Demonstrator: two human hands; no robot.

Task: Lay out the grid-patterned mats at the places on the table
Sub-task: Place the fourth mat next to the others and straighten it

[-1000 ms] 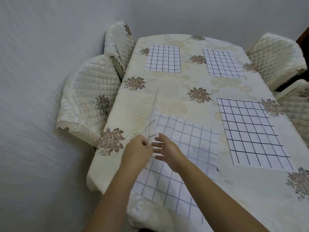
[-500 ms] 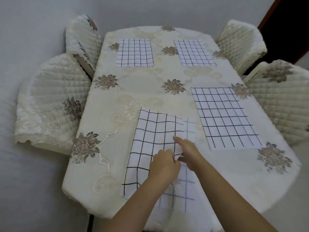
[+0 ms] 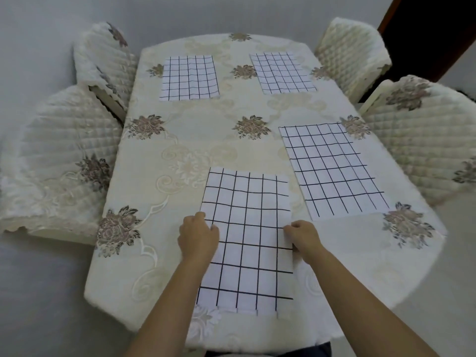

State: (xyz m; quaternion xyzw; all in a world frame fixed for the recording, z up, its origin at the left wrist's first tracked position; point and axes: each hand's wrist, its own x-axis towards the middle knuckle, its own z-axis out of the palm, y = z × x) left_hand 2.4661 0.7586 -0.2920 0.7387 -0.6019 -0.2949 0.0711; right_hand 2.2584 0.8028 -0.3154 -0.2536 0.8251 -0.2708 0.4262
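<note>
A white mat with a black grid (image 3: 247, 235) lies flat at the near end of the table (image 3: 195, 140); the edge of a second mat peeks out under its near edge. My left hand (image 3: 197, 237) grips its left edge with curled fingers, and my right hand (image 3: 304, 235) pinches its right edge. Three more grid mats lie flat: one at the right (image 3: 332, 168), one far left (image 3: 189, 78), one far right (image 3: 282, 72).
The table wears a cream cloth with brown flower prints. Quilted cream chairs stand around it: two on the left (image 3: 64, 161) (image 3: 103, 57) and two on the right (image 3: 422, 135) (image 3: 353, 52). A dark doorway (image 3: 432, 34) is at the upper right.
My hands have spread apart from the mat's middle to its left and right edges. The near mat now lies squared and flat over the one beneath, and the view has shifted.
</note>
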